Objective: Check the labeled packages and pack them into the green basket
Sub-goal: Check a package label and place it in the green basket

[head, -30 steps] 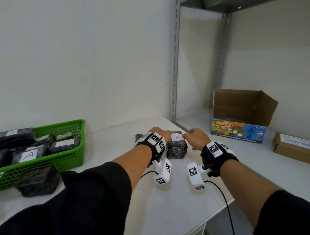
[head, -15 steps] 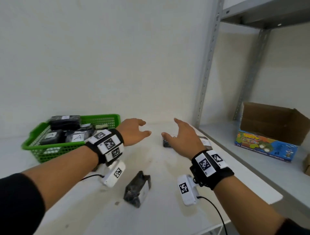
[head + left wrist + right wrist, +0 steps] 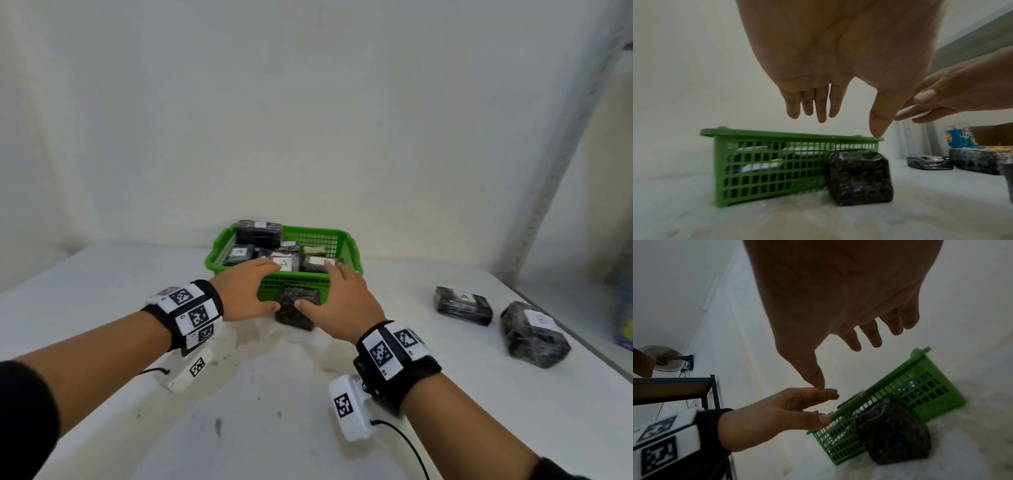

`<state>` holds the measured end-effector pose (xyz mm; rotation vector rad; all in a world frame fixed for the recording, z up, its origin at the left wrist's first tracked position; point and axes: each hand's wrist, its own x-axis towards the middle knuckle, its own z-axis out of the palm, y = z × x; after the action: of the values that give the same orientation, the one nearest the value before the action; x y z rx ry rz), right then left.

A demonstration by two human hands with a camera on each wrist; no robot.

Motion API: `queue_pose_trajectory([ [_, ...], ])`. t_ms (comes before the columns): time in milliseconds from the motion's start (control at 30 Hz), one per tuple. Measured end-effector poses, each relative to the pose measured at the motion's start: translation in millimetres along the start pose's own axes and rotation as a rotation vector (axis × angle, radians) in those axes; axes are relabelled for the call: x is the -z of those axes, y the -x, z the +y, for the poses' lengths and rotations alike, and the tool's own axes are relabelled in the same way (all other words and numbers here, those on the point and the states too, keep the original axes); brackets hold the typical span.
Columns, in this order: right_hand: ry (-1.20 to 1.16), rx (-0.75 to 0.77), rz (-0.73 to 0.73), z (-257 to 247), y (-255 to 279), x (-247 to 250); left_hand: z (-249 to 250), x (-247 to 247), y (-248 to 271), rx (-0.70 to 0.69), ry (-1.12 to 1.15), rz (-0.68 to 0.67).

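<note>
Both hands have been swung away from the shelf side and are now brought to the middle of the frame, where the left hand [image 3: 248, 291] and the right hand [image 3: 339, 301] are held on either side of a dark wrapped package [image 3: 297, 308] standing on the bench [image 3: 308, 411] against the front wall of the green basket [image 3: 352, 253]. Neither grip is closed: fingers are spread and nothing is held. A pick-up for checking is judged next; no label is seen on this package. Two more packages [image 3: 462, 305] are left at the right, near the bench edge. Open room lies in front, while the basket is already crowded.
</note>
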<state>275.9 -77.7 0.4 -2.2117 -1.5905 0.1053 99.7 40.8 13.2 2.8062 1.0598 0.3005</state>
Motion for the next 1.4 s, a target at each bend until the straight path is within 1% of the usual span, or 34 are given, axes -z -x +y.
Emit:
queue_pose_trajectory([
  [133,0.058,-0.016,-0.086,-17,-13,-25,-24,-10,3,0.017,0.049,0.003],
  [333,0.114,-0.111,-0.177,-11,-33,-47,-13,-20,-7,-0.047,0.045,0.018],
  [400,0.115,-0.12,-0.183,-11,-38,-48,-7,-26,-13,-0.04,0.052,0.003],
  [500,0.047,-0.141,-0.189,-11,-46,-49,6,-33,-20,-0.022,0.047,-0.053],
  [567,-0.012,-0.149,-0.177,-11,-49,-49,10,-36,-24,-0.002,0.048,-0.053],
  [700,-0.038,-0.149,-0.129,-9,-51,-47,11,-41,-29,0.038,0.042,-0.033],
  [800,-0.108,-0.142,-0.101,-2,-50,-45,13,-41,-33,0.046,0.037,-0.02],
  [900,-0.241,-0.103,-0.07,3,-43,-37,7,-38,-33,0.048,0.166,0.062],
  [1000,-0.433,-0.071,0.017,7,-35,-31,2,-37,-30,0.075,0.371,0.118],
  [1133,-0.733,-0.109,0.1,11,-23,-27,11,-37,-25,0.144,0.663,0.166],
  [1267,-0.992,-0.078,0.05,14,-9,-13,22,-31,-20,0.199,1.063,0.119],
  [1400,-1.093,0.027,-0.052,16,1,-2,28,-19,-15,0.24,1.236,0.11],
])
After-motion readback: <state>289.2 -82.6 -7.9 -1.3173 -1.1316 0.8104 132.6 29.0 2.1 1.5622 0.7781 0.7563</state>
